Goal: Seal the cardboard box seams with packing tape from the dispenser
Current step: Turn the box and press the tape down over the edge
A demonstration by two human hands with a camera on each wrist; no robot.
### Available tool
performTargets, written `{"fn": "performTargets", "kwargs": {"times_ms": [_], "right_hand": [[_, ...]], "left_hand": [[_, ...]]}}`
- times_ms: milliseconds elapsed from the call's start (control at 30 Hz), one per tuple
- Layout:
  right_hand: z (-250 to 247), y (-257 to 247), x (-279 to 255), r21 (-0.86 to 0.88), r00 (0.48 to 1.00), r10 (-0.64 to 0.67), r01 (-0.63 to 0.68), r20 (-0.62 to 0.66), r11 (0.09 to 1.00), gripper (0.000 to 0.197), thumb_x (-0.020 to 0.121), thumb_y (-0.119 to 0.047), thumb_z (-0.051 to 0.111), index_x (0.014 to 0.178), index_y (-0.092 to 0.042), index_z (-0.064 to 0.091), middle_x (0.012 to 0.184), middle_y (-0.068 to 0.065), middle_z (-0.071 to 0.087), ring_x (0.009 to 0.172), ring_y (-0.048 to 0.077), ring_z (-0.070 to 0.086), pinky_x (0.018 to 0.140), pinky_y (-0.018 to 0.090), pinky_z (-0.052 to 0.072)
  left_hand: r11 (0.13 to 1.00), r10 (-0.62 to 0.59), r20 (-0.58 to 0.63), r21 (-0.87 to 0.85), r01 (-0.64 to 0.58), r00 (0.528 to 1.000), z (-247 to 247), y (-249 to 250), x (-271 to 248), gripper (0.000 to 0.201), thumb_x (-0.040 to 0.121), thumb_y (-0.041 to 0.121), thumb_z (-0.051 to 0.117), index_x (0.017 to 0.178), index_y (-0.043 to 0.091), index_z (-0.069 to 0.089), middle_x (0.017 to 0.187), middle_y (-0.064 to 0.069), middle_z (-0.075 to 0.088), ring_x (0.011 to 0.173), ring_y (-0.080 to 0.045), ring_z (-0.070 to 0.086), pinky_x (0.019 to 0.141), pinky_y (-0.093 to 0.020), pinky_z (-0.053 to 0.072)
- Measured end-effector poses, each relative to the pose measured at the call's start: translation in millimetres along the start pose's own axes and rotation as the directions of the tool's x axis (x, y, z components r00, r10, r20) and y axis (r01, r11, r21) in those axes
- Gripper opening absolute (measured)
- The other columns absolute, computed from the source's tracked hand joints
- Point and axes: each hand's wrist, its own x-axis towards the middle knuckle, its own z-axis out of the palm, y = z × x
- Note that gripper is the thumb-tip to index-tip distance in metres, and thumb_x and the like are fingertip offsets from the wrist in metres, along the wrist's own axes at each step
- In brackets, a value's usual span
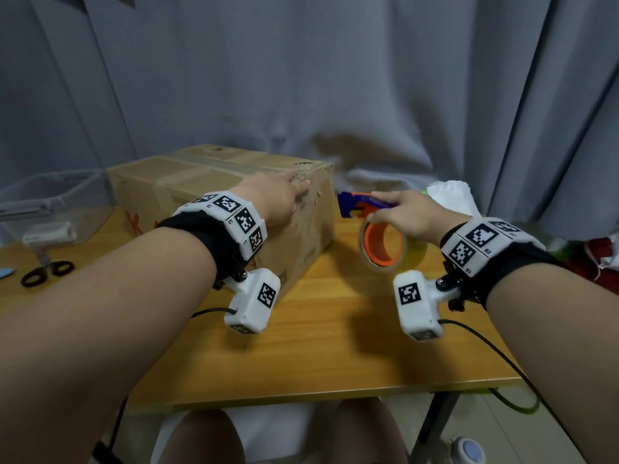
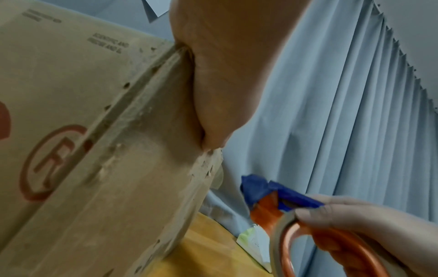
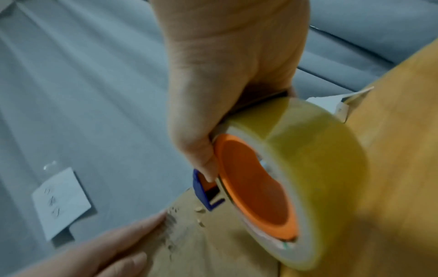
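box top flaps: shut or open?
Shut. The cardboard box has its top flaps lying flat with old tape along the centre seam; the left hand rests on its top edge.

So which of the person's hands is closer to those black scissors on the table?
The left. The left hand rests on the cardboard box, which stands between it and the scissors at the table's far left. The right hand grips the tape dispenser, right of the box.

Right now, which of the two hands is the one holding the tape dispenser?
The right hand grips the orange tape dispenser beside the cardboard box; the left hand only rests flat on the box's top corner.
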Motion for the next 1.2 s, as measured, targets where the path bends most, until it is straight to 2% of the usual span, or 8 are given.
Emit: {"fn": "performTargets", "kwargs": {"times_ms": [167, 333, 467, 567, 633, 800, 1000, 1200], "right_hand": [[11, 20, 15, 0.349, 0.985, 0.069, -0.008, -0.160, 0.937, 0.045, 0.082, -0.045, 0.056, 0.124, -0.032, 0.055, 0.113, -0.001, 0.063, 0.104, 0.022, 0.057, 0.099, 0.040, 0.043], [42, 53, 15, 0.494, 0.926, 0.377, -0.310, -0.038, 0.812, 0.039, 0.095, -0.043, 0.044, 0.090, -0.007, 0.055, 0.084, 0.013, 0.058, 0.088, 0.032, 0.056, 0.084, 0.039, 0.045], [64, 73, 20, 0.330, 0.902, 0.431, -0.415, 0.025, 0.848, 0.052, 0.099, -0.042, 0.034, 0.102, 0.003, 0.060, 0.111, 0.023, 0.061, 0.102, 0.037, 0.057, 0.094, 0.042, 0.045], [61, 58, 22, -0.004, 0.891, 0.450, -0.451, -0.067, 0.893, 0.050, 0.097, -0.042, 0.038, 0.105, 0.001, 0.062, 0.104, 0.019, 0.063, 0.087, 0.031, 0.056, 0.078, 0.034, 0.043], [58, 39, 25, -0.221, 0.915, 0.305, -0.365, -0.263, 0.904, 0.047, 0.092, -0.046, 0.048, 0.113, -0.006, 0.058, 0.115, 0.016, 0.058, 0.105, 0.032, 0.054, 0.090, 0.039, 0.044], [77, -26, 29, -0.016, 0.922, -0.217, 0.224, -0.322, 0.975, 0.063, 0.080, -0.059, 0.060, 0.126, -0.017, 0.048, 0.127, 0.004, 0.049, 0.121, 0.021, 0.045, 0.102, 0.041, 0.040], [112, -38, 33, 0.013, 0.887, -0.171, 0.195, -0.428, 0.981, 0.071, 0.072, -0.064, 0.064, 0.123, -0.017, 0.047, 0.124, 0.004, 0.049, 0.118, 0.023, 0.046, 0.098, 0.040, 0.040], [114, -37, 29, -0.299, 0.817, -0.326, 0.198, -0.475, 0.933, 0.051, 0.082, -0.042, 0.064, 0.123, -0.015, 0.049, 0.122, 0.007, 0.048, 0.113, 0.027, 0.047, 0.092, 0.039, 0.037]], "left_hand": [[0.999, -0.023, -0.060, 0.026, 0.025, 0.998, 2, 4, 1, 0.058, 0.099, 0.031, 0.028, 0.151, 0.028, 0.002, 0.157, -0.004, 0.014, 0.130, -0.036, 0.040, 0.098, -0.048, 0.043], [0.999, -0.010, -0.131, 0.046, 0.017, 0.991, 3, 5, 3, 0.061, 0.095, 0.034, 0.035, 0.150, 0.022, 0.010, 0.147, -0.007, 0.034, 0.114, -0.037, 0.053, 0.083, -0.047, 0.051], [0.999, 0.012, -0.176, 0.033, -0.007, 0.984, 4, 2, 2, 0.062, 0.094, 0.033, 0.039, 0.149, 0.017, 0.015, 0.143, -0.007, 0.042, 0.109, -0.035, 0.057, 0.076, -0.043, 0.052], [1.000, 0.001, -0.188, 0.020, 0.003, 0.982, 4, 1, 2, 0.061, 0.094, 0.032, 0.040, 0.149, 0.015, 0.017, 0.137, -0.009, 0.049, 0.107, -0.034, 0.058, 0.071, -0.040, 0.048], [1.000, -0.012, -0.186, -0.006, 0.011, 0.982, 4, 1, 1, 0.059, 0.093, 0.032, 0.041, 0.147, 0.016, 0.022, 0.134, -0.010, 0.052, 0.110, -0.035, 0.057, 0.076, -0.041, 0.049], [0.984, -0.061, -0.210, -0.177, 0.023, 0.976, 0, -4, 0, 0.050, 0.091, 0.033, 0.044, 0.140, 0.019, 0.040, 0.135, -0.009, 0.054, 0.121, -0.032, 0.051, 0.096, -0.038, 0.042], [0.948, -0.077, -0.218, -0.317, 0.004, 0.973, -1, -10, -4, 0.051, 0.091, 0.027, 0.046, 0.142, 0.026, 0.040, 0.140, -0.006, 0.050, 0.128, -0.028, 0.045, 0.102, -0.032, 0.037], [0.954, -0.084, -0.210, -0.300, 0.018, 0.974, 0, -10, -4, 0.042, 0.089, 0.027, 0.045, 0.129, 0.018, 0.052, 0.129, -0.010, 0.058, 0.118, -0.032, 0.052, 0.096, -0.036, 0.044]]}}
